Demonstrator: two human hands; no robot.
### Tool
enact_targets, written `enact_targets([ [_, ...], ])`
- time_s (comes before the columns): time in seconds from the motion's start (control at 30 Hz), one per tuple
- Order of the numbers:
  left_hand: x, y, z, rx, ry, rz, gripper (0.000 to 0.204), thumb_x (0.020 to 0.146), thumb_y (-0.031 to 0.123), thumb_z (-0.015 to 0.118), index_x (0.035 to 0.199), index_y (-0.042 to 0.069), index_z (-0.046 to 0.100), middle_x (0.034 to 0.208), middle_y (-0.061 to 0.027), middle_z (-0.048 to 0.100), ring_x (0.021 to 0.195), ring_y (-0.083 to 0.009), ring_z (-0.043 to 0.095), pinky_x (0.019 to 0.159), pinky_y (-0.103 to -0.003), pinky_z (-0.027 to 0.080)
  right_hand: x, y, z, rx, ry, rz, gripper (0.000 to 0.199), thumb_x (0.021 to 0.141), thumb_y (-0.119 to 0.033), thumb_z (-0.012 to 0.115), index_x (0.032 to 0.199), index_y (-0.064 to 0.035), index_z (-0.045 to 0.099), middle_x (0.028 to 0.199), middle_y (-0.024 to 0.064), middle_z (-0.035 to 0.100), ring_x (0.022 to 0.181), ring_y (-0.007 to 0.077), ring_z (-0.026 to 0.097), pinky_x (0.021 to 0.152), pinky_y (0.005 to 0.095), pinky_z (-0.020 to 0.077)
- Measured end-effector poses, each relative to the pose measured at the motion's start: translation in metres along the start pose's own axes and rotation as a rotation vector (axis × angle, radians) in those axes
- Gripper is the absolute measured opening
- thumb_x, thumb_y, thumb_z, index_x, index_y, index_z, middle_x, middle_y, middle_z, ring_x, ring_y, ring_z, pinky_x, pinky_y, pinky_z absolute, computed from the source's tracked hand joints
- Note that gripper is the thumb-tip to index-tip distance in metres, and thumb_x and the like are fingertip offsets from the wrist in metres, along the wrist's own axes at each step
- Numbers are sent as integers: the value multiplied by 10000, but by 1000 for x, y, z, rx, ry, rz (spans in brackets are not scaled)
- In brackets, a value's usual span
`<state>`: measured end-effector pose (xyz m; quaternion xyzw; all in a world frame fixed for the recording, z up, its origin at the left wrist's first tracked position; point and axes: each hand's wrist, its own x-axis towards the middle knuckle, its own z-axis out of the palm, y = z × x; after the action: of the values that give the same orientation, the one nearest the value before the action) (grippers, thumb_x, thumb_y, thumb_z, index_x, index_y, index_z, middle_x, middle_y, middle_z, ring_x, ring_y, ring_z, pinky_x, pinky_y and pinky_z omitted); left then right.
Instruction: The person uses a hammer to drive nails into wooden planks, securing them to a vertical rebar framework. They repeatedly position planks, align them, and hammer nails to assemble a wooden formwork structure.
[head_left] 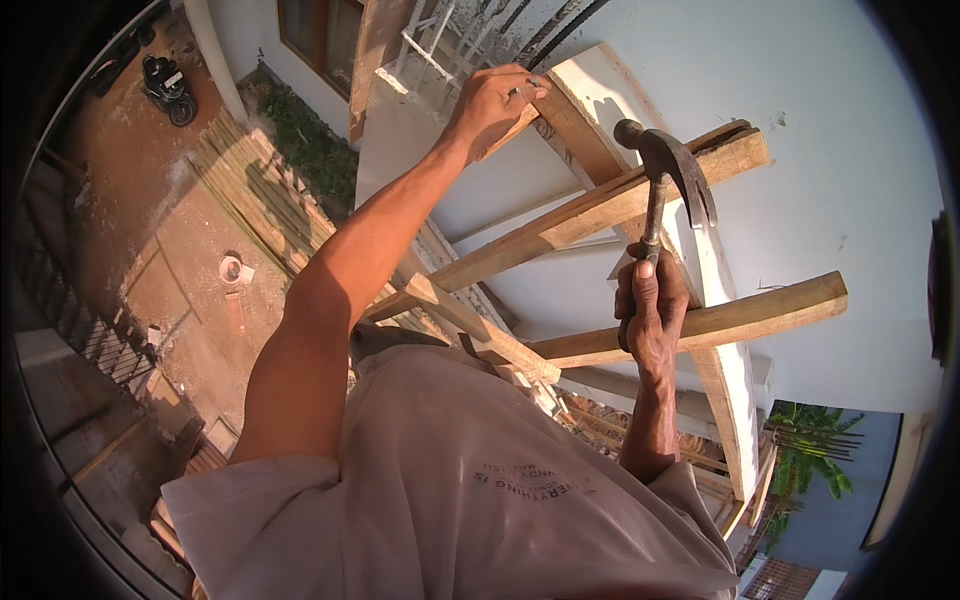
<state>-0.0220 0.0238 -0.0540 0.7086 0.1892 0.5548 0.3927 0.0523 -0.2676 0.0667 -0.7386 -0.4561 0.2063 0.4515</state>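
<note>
In my right hand is a claw hammer, gripped by its handle and held upright, with its worn metal head above my fist. My left hand is closed at the upper end of a wooden beam, fingertips pressed together by the wood. A small dark thing shows at those fingers, too small to name. Under that hand a lit strip of timber meets the beam. The hammer head is to the right of the left hand, apart from it, in front of a crossing timber.
Another timber sticks out to the right below my right hand. A shorter wooden brace crosses near my body. Steel rods stand at the top by a white wall. Far below left lie bamboo poles and a parked motorcycle.
</note>
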Motion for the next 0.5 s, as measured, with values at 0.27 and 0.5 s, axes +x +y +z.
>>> enact_targets([
  [0.27, 1, -2, 1, 8, -19, 0, 155, 910, 165, 670, 1002, 75, 756, 963, -90, 719, 885, -242, 677, 802, -335, 523, 53, -43, -1, -348, -48, -292, 451, 1031, -423, 509, 1166, -1, 596, 663, 49, 523, 584, 127, 471, 549, 314, 403],
  [0.5, 0, -3, 3, 56, 32, 141, 185, 919, 217, 674, 967, 55, 747, 928, -72, 710, 838, -250, 666, 765, -339, 515, 67, -48, 2, -535, -114, -244, 461, 1031, -428, 498, 1167, 2, 591, 662, 143, 566, 597, 233, 551, 588, 372, 446],
])
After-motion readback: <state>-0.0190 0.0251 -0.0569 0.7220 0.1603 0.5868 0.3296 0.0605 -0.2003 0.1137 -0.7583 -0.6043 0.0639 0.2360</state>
